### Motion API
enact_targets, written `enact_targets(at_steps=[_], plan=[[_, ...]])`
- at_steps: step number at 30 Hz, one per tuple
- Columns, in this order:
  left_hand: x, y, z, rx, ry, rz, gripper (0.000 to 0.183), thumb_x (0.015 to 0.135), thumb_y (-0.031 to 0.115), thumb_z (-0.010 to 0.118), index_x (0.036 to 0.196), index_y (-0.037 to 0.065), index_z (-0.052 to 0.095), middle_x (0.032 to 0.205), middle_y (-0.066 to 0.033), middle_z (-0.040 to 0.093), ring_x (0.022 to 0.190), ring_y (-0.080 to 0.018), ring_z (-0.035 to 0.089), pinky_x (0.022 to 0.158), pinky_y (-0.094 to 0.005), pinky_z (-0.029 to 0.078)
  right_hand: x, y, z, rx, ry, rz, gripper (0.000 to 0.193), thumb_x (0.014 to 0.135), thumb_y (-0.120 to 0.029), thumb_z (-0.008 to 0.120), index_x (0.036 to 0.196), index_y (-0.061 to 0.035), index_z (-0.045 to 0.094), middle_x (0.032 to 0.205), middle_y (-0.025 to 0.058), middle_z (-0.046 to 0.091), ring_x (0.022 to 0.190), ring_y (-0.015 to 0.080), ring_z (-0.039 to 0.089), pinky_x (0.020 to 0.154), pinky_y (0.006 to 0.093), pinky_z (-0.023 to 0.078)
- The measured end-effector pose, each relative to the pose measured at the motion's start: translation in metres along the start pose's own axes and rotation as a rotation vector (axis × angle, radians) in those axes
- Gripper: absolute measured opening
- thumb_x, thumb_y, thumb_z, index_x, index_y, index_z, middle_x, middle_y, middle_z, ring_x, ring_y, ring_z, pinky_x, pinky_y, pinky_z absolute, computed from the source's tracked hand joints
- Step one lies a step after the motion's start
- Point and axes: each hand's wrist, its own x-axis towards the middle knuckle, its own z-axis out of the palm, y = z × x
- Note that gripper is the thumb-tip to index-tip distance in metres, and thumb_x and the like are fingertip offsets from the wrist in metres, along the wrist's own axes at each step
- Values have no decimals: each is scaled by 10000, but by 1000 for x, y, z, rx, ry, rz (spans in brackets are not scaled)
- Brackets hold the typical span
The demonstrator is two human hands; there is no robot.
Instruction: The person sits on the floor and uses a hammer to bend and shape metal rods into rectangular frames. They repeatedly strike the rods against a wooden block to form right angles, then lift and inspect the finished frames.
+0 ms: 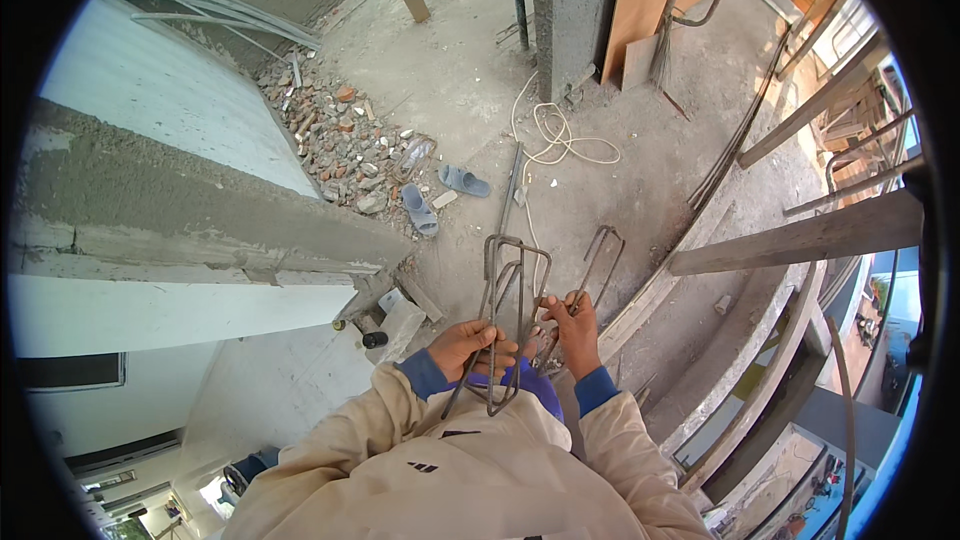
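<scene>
Bent steel-rod stirrups [491, 280], long rectangular loops of thin brown bar, stand upright in front of my body. My left hand [468, 348] is closed around their lower part, with the fingers wrapped over the bars. To the right, my right hand [574, 330] pinches with thumb and forefinger beside the loops. Another narrow bent steel-rod stirrup [613, 268] rises from that hand and tilts away to the right. Where its lower end goes is hidden by my fingers.
Grey slippers [464, 181] lie ahead on the dusty concrete floor, near a rubble heap [345, 145]. A pale cable [560, 140] coils beyond a metal bar [512, 180]. Rough low walls [200, 205] stand left. A wooden beam [800, 232] and a floor edge with an opening are right.
</scene>
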Motion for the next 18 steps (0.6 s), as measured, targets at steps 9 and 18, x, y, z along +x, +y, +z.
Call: enact_targets(at_steps=[9, 18], plan=[[10, 41, 40, 413, 142, 312, 287, 1026, 237, 638, 1078, -44, 620, 1057, -144, 737, 912, -226, 752, 779, -341, 642, -14, -42, 63, -203, -29, -171, 508, 1016, -495, 615, 976, 11, 645, 788, 88, 650, 731, 154, 627, 629, 295, 503], [14, 160, -7, 419, 78, 417, 312, 1029, 288, 633, 1097, -14, 595, 1054, -146, 753, 900, -181, 752, 734, -304, 631, 83, -91, 106, -140, 196, -156, 429, 1026, -452, 618, 893, -51, 545, 788, 49, 642, 521, 74, 504, 482, 249, 410]])
